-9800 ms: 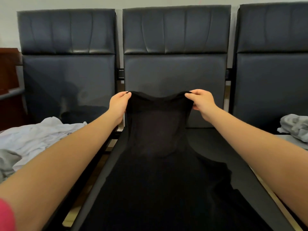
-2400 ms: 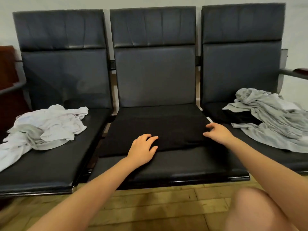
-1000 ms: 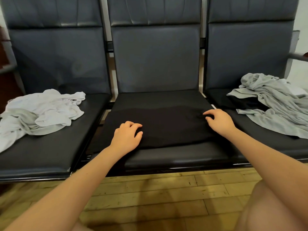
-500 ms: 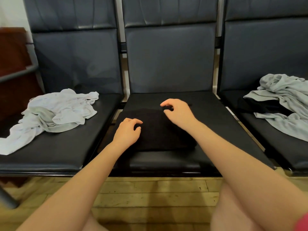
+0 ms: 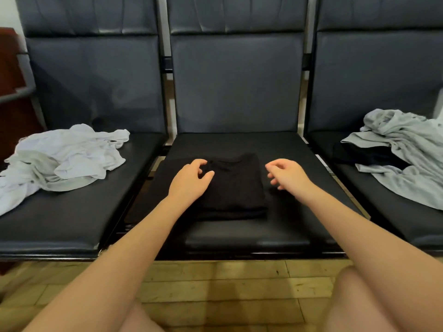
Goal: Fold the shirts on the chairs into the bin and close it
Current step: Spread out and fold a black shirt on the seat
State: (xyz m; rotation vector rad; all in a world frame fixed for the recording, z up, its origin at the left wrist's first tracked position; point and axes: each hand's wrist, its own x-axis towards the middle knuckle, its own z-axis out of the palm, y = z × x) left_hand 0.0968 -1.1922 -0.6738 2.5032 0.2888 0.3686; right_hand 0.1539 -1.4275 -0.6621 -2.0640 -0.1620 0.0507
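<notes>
A black shirt lies folded into a compact rectangle on the middle chair seat. My left hand rests on the shirt's left part with fingers loosely bent. Just right of the shirt hovers my right hand, fingers relaxed and holding nothing. A crumpled pale shirt pile sits on the left chair. On the right chair a crumpled grey shirt lies over a dark garment. No bin is in view.
Three dark padded chairs stand in a row, their backs upright. A wooden floor runs below the seats. My knees show at the bottom edge. A dark red wooden piece and a metal armrest stand at far left.
The black shirt went from held up, to laid flat, to folded in half sideways. My right hand has let go and pulled back to the right; my left hand stays on it.
</notes>
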